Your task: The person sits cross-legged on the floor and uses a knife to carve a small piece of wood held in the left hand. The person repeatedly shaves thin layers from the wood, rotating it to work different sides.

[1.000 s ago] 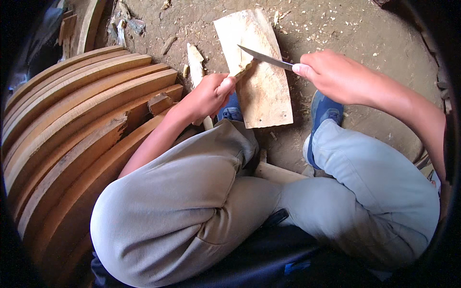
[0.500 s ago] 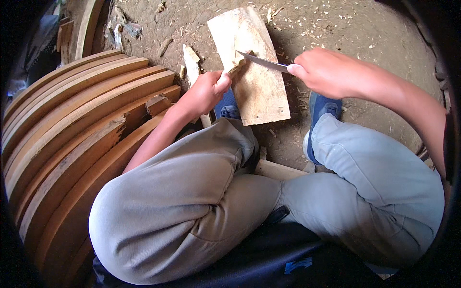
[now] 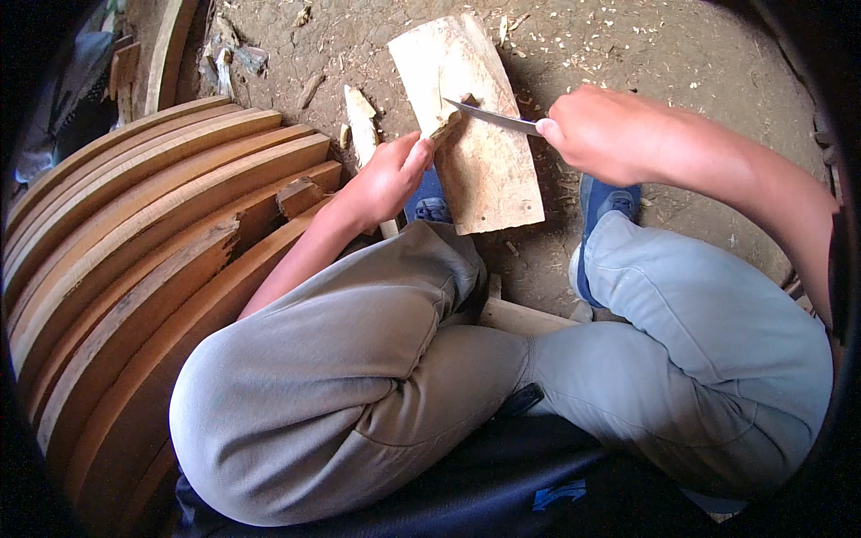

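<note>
My right hand (image 3: 592,134) is closed round the handle of a knife (image 3: 496,117), whose blade points left over a pale wooden board (image 3: 502,184). The blade's tip lies at a small rough piece of wood (image 3: 446,123). Closed on the near end of that piece is my left hand (image 3: 392,179), which holds it tilted over the board's left side. The board is slightly curved and leans by my left shoe (image 3: 429,199). Most of the knife handle is hidden in my fist.
Several curved wooden planks (image 3: 179,215) stand stacked on edge at the left. A pointed wood offcut (image 3: 362,121) lies left of the board. Shavings are scattered over the dirt floor (image 3: 628,54). My right shoe (image 3: 610,202) rests right of the board.
Almost nothing differs. The knife and both hands keep their places, apart from a very slight shift of the whole view.
</note>
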`<action>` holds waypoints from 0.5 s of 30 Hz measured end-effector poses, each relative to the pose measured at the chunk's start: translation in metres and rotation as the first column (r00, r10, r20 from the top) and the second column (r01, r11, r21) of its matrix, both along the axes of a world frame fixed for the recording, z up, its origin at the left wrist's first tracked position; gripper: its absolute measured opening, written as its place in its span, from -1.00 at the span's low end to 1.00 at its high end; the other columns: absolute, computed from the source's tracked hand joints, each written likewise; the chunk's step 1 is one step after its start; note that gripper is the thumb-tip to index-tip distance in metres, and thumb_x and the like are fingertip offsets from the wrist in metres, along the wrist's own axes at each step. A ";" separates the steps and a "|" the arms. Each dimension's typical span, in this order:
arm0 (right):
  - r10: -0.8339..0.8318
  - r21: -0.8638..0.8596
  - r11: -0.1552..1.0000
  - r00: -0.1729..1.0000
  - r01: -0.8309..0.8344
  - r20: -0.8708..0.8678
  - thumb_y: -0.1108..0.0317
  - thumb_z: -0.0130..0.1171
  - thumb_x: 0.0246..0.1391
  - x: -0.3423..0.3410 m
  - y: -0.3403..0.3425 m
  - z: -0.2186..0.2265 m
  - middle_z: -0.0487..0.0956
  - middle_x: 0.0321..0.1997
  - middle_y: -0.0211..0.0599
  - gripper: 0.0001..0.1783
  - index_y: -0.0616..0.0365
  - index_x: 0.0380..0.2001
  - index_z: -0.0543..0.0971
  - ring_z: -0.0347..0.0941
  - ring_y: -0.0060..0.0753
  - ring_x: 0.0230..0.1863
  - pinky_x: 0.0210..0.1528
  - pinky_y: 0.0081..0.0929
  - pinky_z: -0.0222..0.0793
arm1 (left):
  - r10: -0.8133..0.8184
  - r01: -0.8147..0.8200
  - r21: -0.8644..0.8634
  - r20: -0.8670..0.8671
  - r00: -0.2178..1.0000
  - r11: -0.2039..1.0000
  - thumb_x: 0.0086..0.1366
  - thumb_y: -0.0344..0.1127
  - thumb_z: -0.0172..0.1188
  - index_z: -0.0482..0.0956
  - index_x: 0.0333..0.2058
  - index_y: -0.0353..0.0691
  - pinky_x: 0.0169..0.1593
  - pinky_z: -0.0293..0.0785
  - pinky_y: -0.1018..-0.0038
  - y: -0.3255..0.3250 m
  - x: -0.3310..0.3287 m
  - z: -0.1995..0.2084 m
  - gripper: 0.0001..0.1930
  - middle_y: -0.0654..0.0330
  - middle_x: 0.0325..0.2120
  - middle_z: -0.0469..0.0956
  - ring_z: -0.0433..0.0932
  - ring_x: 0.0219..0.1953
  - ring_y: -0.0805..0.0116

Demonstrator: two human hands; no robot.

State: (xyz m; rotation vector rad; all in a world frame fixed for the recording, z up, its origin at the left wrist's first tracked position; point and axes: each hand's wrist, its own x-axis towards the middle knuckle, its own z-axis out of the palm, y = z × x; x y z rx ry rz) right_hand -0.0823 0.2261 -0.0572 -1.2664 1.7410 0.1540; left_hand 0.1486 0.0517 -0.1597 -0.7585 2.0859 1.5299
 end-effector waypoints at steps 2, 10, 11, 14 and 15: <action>0.064 0.018 0.998 0.998 -0.064 -0.022 0.17 -0.24 0.38 0.003 -0.003 0.003 0.59 -0.34 0.29 -0.46 0.46 -0.36 0.57 0.57 0.31 -0.24 -0.09 0.09 0.47 | -0.017 0.016 -0.040 -0.020 1.000 0.999 0.52 -0.01 -0.24 0.37 -0.41 -0.37 -0.35 0.35 0.29 0.002 0.000 0.004 -0.49 0.10 -0.62 0.37 0.35 -0.52 0.28; 0.186 0.044 0.982 0.977 -0.182 -0.103 0.19 -0.20 0.29 0.005 -0.014 0.004 0.63 -0.28 0.23 -0.49 0.43 -0.34 0.61 0.60 0.22 -0.21 -0.07 0.04 0.49 | -0.082 0.078 -0.189 -0.016 0.996 0.979 0.51 -0.01 -0.25 0.35 -0.36 -0.44 -0.21 0.37 0.09 0.007 -0.005 0.015 -0.48 -0.19 -0.56 0.43 0.43 -0.45 -0.10; 0.238 0.040 0.971 0.964 -0.235 -0.118 0.19 -0.19 0.28 0.004 -0.016 0.005 0.63 -0.28 0.23 -0.50 0.42 -0.34 0.61 0.60 0.21 -0.21 -0.07 0.03 0.50 | -0.092 0.086 -0.196 -0.020 0.996 0.977 0.51 -0.01 -0.25 0.35 -0.35 -0.45 -0.21 0.37 0.08 0.007 -0.007 0.015 -0.49 -0.21 -0.56 0.43 0.43 -0.44 -0.13; 0.349 0.070 0.937 0.924 -0.343 -0.153 0.18 -0.18 0.27 0.001 -0.026 0.011 0.63 -0.28 0.22 -0.51 0.39 -0.33 0.63 0.62 0.18 -0.20 -0.07 0.02 0.50 | -0.099 0.094 -0.205 -0.018 0.995 0.974 0.50 -0.03 -0.26 0.35 -0.33 -0.46 -0.19 0.36 0.04 0.007 -0.009 0.014 -0.50 -0.26 -0.53 0.43 0.43 -0.42 -0.22; 0.378 0.090 0.926 0.911 -0.368 -0.164 0.18 -0.18 0.27 -0.002 -0.028 0.011 0.63 -0.29 0.21 -0.51 0.38 -0.33 0.63 0.62 0.17 -0.19 -0.06 0.01 0.51 | -0.100 0.093 -0.204 -0.020 0.995 0.975 0.50 -0.03 -0.26 0.34 -0.32 -0.47 -0.18 0.36 0.03 0.007 -0.010 0.013 -0.50 -0.27 -0.53 0.43 0.43 -0.41 -0.25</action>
